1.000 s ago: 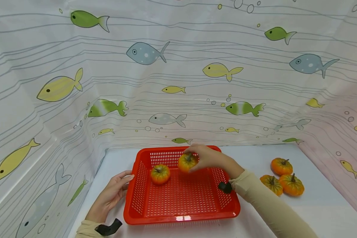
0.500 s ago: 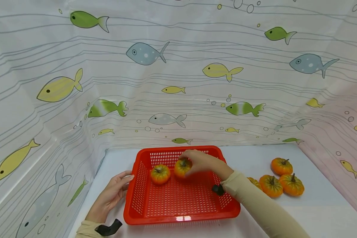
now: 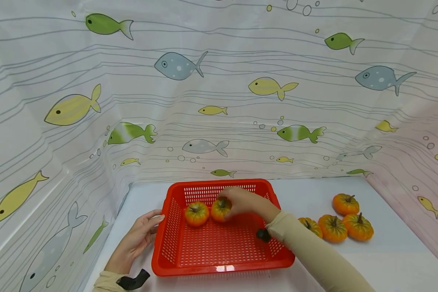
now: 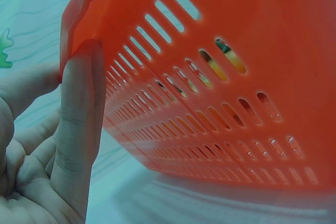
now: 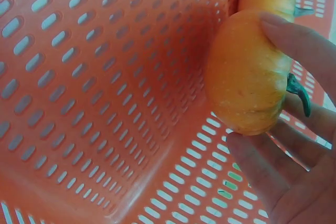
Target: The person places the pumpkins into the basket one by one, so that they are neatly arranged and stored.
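The right hand [image 3: 238,202], curled round a pumpkin [image 3: 220,210] inside the red basket [image 3: 224,269] beneath it, seems at the setting-down step, next needing release; the left hand [image 3: 141,234] pinches the rim [image 3: 158,243] beside it.

On my feed the basket [image 3: 222,245] looks like moulded plastic, smooth and glossy, with a bright glint on its front rim. I see the held pumpkin [image 5: 247,77] as smooth-skinned, gently ribbed, with a soft sheen, its stem [image 5: 299,97] duller; whether it is real or plastic, I can't tell. The fish-printed sheet [image 3: 219,91] looks like thin, creased plastic or coated cloth, faintly shiny. The worktop [image 3: 390,267] appears smooth and matt, the sleeves [image 3: 310,250] soft matt cloth.
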The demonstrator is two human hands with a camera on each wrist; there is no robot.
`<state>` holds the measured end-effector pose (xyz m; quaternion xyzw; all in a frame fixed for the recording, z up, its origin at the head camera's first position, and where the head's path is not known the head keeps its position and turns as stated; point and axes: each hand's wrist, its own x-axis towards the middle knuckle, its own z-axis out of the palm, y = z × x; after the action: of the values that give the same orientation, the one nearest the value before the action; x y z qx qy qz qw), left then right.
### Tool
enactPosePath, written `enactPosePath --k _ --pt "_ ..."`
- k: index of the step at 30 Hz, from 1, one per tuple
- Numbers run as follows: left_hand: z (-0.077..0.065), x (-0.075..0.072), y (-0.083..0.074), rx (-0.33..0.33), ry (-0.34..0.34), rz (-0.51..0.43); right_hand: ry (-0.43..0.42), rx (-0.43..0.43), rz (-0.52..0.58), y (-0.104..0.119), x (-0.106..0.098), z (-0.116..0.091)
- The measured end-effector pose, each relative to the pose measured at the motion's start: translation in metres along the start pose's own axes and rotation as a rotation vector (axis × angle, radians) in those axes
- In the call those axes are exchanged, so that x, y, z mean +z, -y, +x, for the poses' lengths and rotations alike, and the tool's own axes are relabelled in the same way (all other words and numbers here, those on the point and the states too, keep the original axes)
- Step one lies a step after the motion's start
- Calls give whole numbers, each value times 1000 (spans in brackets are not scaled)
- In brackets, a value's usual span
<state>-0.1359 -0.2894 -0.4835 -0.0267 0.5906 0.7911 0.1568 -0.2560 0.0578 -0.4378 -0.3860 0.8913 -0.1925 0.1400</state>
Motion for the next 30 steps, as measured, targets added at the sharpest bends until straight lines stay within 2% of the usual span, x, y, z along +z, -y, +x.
enactPosePath --k 10,30 --pt "0 -1 0 4 6 10 22 19 -28 4 5 3" --pt "1 -2 0 8 19 11 24 -14 -32 5 7 5"
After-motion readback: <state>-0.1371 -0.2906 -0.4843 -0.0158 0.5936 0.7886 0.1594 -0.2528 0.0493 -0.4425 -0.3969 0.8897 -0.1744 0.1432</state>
